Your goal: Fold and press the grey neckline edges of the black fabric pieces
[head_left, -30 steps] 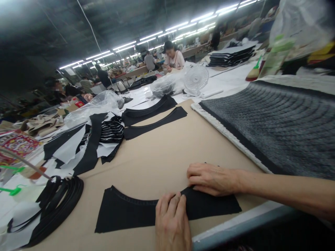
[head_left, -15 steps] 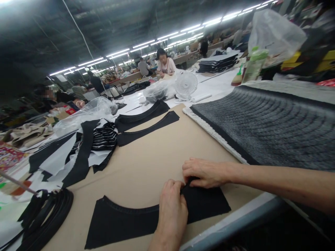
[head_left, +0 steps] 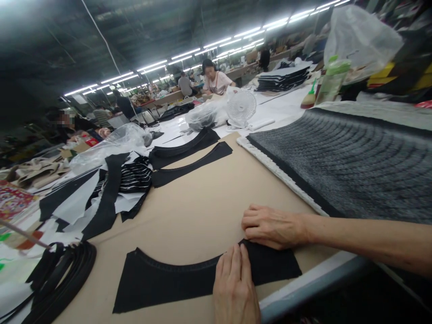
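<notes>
A black curved fabric piece (head_left: 168, 281) lies flat on the tan board, its concave edge facing away from me and showing a narrow folded rim. My left hand (head_left: 235, 283) rests palm down on its middle, with the fingers stretched forward to the curved edge. Just beyond and to the right, my right hand (head_left: 273, 227) is closed, its fingers curled at the right end of that edge. The right thumb and fingertips are mostly hidden. Farther back on the board lie two similar black pieces, a nearer one (head_left: 194, 165) and a farther one (head_left: 185, 148).
To the right, a dark textured sheet (head_left: 354, 162) covers a pale slab. Black strips (head_left: 67, 279) are coiled at lower left, below heaped black and white pieces (head_left: 135, 180). A small fan (head_left: 241, 108), a glue bottle (head_left: 308, 96) and a co-worker (head_left: 216, 81) are farther back.
My left hand has gone from gripping the edge to lying flat, slightly to the right. My right hand has shifted a little right along the curved edge.
</notes>
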{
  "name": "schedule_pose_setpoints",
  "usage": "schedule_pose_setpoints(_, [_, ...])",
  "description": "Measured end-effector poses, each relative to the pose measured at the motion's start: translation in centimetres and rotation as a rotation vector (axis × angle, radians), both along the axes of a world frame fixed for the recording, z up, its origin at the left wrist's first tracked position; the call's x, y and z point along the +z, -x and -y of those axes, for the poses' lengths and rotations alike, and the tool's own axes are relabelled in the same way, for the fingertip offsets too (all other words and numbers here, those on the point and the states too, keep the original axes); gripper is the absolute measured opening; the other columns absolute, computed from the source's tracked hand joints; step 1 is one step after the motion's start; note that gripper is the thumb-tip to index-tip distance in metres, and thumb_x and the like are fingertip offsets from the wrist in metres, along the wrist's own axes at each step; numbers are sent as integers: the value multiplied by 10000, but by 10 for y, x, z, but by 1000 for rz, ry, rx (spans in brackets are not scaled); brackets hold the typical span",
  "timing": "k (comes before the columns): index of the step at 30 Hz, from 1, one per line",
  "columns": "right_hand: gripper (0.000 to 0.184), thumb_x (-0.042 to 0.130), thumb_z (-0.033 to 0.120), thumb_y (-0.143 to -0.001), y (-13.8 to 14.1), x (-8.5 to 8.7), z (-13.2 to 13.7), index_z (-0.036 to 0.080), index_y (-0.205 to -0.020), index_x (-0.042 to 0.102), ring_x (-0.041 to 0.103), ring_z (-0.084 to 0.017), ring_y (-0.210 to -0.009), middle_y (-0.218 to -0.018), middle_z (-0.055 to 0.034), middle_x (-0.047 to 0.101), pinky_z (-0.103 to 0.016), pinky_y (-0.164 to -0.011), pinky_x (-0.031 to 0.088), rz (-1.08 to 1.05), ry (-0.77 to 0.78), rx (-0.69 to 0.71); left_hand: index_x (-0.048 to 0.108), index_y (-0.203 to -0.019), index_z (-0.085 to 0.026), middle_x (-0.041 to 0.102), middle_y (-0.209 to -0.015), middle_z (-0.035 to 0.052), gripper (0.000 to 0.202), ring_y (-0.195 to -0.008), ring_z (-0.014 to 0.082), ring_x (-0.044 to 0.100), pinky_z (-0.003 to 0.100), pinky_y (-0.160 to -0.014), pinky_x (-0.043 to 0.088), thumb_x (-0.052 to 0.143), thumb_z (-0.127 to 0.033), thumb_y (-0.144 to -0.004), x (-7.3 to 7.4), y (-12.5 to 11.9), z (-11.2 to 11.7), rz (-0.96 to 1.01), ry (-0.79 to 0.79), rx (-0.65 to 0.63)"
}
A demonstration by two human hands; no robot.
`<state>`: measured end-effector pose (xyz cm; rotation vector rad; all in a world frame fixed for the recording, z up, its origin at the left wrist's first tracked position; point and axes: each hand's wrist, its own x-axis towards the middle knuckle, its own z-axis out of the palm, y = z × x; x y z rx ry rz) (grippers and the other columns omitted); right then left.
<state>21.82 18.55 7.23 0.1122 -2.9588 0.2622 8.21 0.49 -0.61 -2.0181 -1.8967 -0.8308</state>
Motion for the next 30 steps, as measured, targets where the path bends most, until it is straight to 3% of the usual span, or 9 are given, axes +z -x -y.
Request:
schedule_pose_setpoints(2, [55, 593, 213, -882, -1, 3, -2, 192, -922, 561, 500, -197, -843, -920, -39, 591, -337, -747, 322, 10, 58, -59, 577, -1241, -141, 658, -1106, 88, 430, -1007, 216, 573, 399, -929, 429, 388, -44, -867, 14, 4, -5, 49, 32, -40])
schedule_pose_setpoints(5, [303, 716, 213, -794, -1, 8, -7, 180, -1053, 563, 520, -214, -894, -953, -40, 610, -338, -777, 333, 48, 152, -116, 611, -1161, -204, 654, -902, 39, 327, -863, 201, 578, 396, -848, 450, 451, -95, -897, 39, 8, -18, 126, 152, 14])
schedule_pose_setpoints(9, [280, 732, 166, -770, 0, 11, -12, 176, -1009, 586, 545, -208, -900, -942, -36, 612, -321, -777, 351, 91, 217, -107, 644, -1033, -241, 632, -963, 36, 300, -934, 229, 561, 396, -845, 462, 570, -57, -807, 62, 7, -38, 284, 337, 70])
schedule_pose_setpoints(14, [181, 685, 93, -779, 1, 9, -18, 193, -913, 613, 559, -179, -861, -891, -10, 605, -297, -751, 349, 83, 207, -88, 659, -968, -203, 631, -964, 46, 363, -964, 214, 568, 363, -888, 475, 510, 49, -753, 71, 3, -55, 409, 504, 33])
schedule_pose_setpoints(19, [113, 620, 110, -827, -6, 4, -17, 192, -904, 617, 551, -176, -861, -900, -22, 610, -309, -761, 348, 37, 170, -81, 677, -1010, -197, 627, -926, 50, 394, -900, 195, 579, 332, -839, 501, 432, 43, -816, 66, -2, -52, 333, 467, -4])
schedule_pose_setpoints(26, [123, 498, 155, -929, -18, -4, -14, 188, -887, 609, 523, -183, -852, -890, -47, 606, -339, -781, 324, -11, 85, -52, 562, -1244, -18, 628, -1017, 113, 517, -934, 254, 545, 385, -826, 523, 506, 65, -737, 28, -10, -33, -193, 192, -60])
schedule_pose_setpoints(30, [127, 477, 178, -942, -20, -5, -17, 186, -897, 596, 515, -189, -849, -884, -53, 600, -339, -777, 321, -15, 51, -39, 542, -1275, -22, 625, -1033, 102, 536, -954, 233, 530, 350, -867, 510, 521, 62, -745, 21, -6, -30, -169, 177, -93])
